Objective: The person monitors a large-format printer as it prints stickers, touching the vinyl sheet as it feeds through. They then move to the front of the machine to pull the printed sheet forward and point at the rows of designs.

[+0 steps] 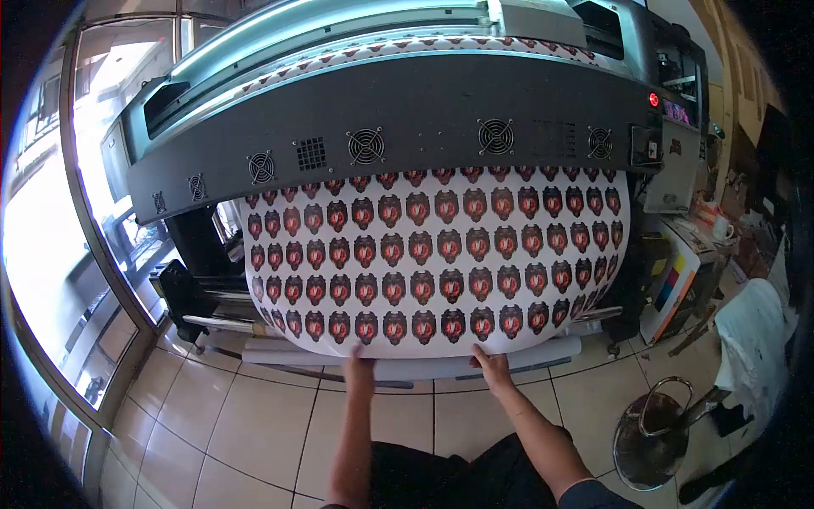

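A wide white sheet (432, 263) printed with rows of red and black emblems hangs from the front of a large dark printer (424, 102). At its bottom edge, left of the middle, my left hand (359, 365) is closed on the sheet, its fingertips somewhat blurred. Farther right along the same edge, my right hand (490, 366) pinches the sheet between thumb and fingers. Behind and just below the edge lies a pale roll (407, 370), close to both hands.
A round stool (651, 437) stands on the tiled floor (254, 424) at the lower right. Beyond it are a cloth-draped chair (750, 339) and a box (678, 280) with a mug (722, 227) above. Glass doors (114, 170) line the left side.
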`<move>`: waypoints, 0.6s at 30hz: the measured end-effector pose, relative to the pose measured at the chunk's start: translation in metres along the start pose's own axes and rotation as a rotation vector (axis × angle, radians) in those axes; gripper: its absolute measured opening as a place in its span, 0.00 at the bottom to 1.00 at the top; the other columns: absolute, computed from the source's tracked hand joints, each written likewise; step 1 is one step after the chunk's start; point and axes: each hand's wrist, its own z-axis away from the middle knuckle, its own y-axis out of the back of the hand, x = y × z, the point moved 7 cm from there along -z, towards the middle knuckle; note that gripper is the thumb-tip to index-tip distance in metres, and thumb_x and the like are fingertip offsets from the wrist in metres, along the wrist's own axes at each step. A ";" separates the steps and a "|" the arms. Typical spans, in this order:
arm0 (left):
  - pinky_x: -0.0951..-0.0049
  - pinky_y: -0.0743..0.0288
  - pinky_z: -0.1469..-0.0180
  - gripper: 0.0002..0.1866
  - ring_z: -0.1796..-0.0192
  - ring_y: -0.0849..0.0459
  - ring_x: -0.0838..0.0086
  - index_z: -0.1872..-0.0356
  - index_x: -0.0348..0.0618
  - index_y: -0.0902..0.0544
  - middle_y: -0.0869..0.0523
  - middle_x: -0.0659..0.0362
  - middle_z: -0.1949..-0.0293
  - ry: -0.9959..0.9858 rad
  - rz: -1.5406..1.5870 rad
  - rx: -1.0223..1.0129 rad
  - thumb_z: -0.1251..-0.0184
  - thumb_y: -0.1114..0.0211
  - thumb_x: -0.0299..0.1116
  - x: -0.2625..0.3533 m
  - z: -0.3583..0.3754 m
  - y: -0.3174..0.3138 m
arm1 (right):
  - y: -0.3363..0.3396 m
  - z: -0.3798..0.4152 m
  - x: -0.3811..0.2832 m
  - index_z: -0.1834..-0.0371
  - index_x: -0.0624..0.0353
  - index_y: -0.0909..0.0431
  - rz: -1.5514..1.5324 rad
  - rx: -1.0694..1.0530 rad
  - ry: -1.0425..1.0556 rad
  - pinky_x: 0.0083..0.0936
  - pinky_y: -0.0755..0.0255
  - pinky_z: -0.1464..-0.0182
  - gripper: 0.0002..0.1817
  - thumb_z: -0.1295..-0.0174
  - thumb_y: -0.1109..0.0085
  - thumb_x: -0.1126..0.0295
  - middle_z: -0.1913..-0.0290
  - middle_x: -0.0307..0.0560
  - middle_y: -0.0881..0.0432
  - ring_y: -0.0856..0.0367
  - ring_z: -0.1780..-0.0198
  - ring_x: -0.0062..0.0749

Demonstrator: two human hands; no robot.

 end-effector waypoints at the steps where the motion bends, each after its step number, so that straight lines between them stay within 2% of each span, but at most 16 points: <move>1: 0.65 0.29 0.39 0.18 0.43 0.23 0.68 0.44 0.38 0.26 0.21 0.54 0.46 -0.035 0.123 -0.027 0.29 0.49 0.38 0.020 -0.008 0.006 | -0.001 0.000 0.002 0.50 0.61 0.27 0.002 -0.004 -0.001 0.22 0.22 0.67 0.22 0.39 0.34 0.59 0.63 0.40 0.21 0.21 0.69 0.23; 3: 0.56 0.35 0.33 0.23 0.37 0.27 0.62 0.37 0.41 0.30 0.26 0.53 0.38 -0.136 0.178 0.042 0.27 0.54 0.42 0.068 -0.022 0.035 | 0.001 -0.002 0.013 0.49 0.62 0.27 -0.032 0.028 -0.004 0.22 0.21 0.66 0.22 0.38 0.35 0.58 0.62 0.39 0.21 0.21 0.70 0.23; 5: 0.54 0.34 0.33 0.22 0.35 0.29 0.61 0.37 0.42 0.31 0.26 0.53 0.37 -0.280 0.180 -0.122 0.26 0.54 0.41 0.118 -0.033 0.065 | 0.003 -0.002 0.017 0.50 0.62 0.26 -0.026 0.027 0.007 0.22 0.22 0.66 0.22 0.38 0.35 0.58 0.63 0.39 0.21 0.21 0.70 0.23; 8: 0.53 0.35 0.33 0.23 0.35 0.28 0.60 0.36 0.43 0.31 0.26 0.54 0.38 -0.347 0.297 -0.202 0.26 0.54 0.43 0.182 -0.049 0.112 | 0.004 -0.002 0.014 0.52 0.62 0.24 -0.009 0.033 0.015 0.23 0.22 0.67 0.20 0.38 0.35 0.58 0.63 0.39 0.20 0.21 0.70 0.23; 10: 0.56 0.31 0.36 0.23 0.37 0.26 0.62 0.37 0.42 0.30 0.26 0.55 0.38 -0.472 0.055 -0.123 0.26 0.50 0.42 0.221 -0.048 0.128 | 0.004 0.000 0.015 0.54 0.62 0.23 0.009 0.040 0.008 0.23 0.22 0.67 0.19 0.38 0.36 0.58 0.63 0.39 0.19 0.20 0.70 0.23; 11: 0.56 0.31 0.36 0.23 0.37 0.26 0.62 0.37 0.42 0.30 0.26 0.55 0.38 -0.469 0.046 -0.131 0.26 0.50 0.42 0.233 -0.051 0.135 | 0.003 -0.001 0.015 0.55 0.62 0.23 -0.031 0.040 0.029 0.24 0.22 0.67 0.18 0.37 0.36 0.58 0.63 0.40 0.19 0.20 0.70 0.23; 13: 0.61 0.25 0.43 0.24 0.42 0.22 0.64 0.37 0.41 0.29 0.23 0.56 0.40 -0.486 -0.147 0.124 0.29 0.43 0.42 0.252 -0.055 0.155 | 0.007 -0.007 0.019 0.56 0.63 0.22 -0.083 0.058 0.046 0.24 0.23 0.68 0.18 0.37 0.36 0.58 0.63 0.40 0.18 0.20 0.69 0.24; 14: 0.61 0.25 0.43 0.24 0.42 0.22 0.64 0.37 0.41 0.29 0.23 0.56 0.40 -0.477 -0.162 0.107 0.29 0.43 0.42 0.258 -0.047 0.144 | 0.010 -0.013 0.022 0.56 0.62 0.22 -0.077 0.053 0.034 0.25 0.23 0.68 0.17 0.37 0.36 0.59 0.63 0.40 0.18 0.20 0.70 0.24; 15: 0.63 0.23 0.47 0.25 0.45 0.20 0.65 0.38 0.41 0.28 0.21 0.56 0.43 -0.497 -0.238 0.099 0.31 0.40 0.43 0.267 -0.031 0.129 | 0.016 -0.014 0.023 0.56 0.62 0.22 -0.074 0.056 0.020 0.25 0.23 0.68 0.17 0.37 0.37 0.59 0.62 0.41 0.18 0.20 0.70 0.25; 16: 0.66 0.20 0.51 0.25 0.48 0.18 0.66 0.39 0.41 0.27 0.19 0.55 0.46 -0.510 -0.316 0.083 0.33 0.37 0.43 0.275 -0.020 0.115 | 0.024 -0.007 0.013 0.50 0.61 0.24 -0.193 0.073 -0.064 0.26 0.23 0.69 0.19 0.38 0.36 0.60 0.59 0.41 0.18 0.19 0.68 0.27; 17: 0.66 0.19 0.55 0.26 0.52 0.16 0.67 0.42 0.40 0.25 0.17 0.54 0.50 -0.447 -0.321 0.108 0.36 0.34 0.45 0.276 -0.020 0.116 | 0.038 -0.008 0.004 0.42 0.58 0.28 -0.347 0.117 -0.015 0.27 0.22 0.63 0.23 0.38 0.37 0.63 0.50 0.40 0.20 0.18 0.58 0.29; 18: 0.66 0.19 0.55 0.27 0.51 0.16 0.66 0.43 0.39 0.24 0.17 0.53 0.49 -0.458 -0.384 0.055 0.38 0.33 0.45 0.281 -0.018 0.116 | 0.051 -0.010 -0.008 0.36 0.55 0.32 -0.619 0.215 -0.029 0.31 0.25 0.50 0.26 0.37 0.39 0.63 0.41 0.40 0.24 0.23 0.45 0.30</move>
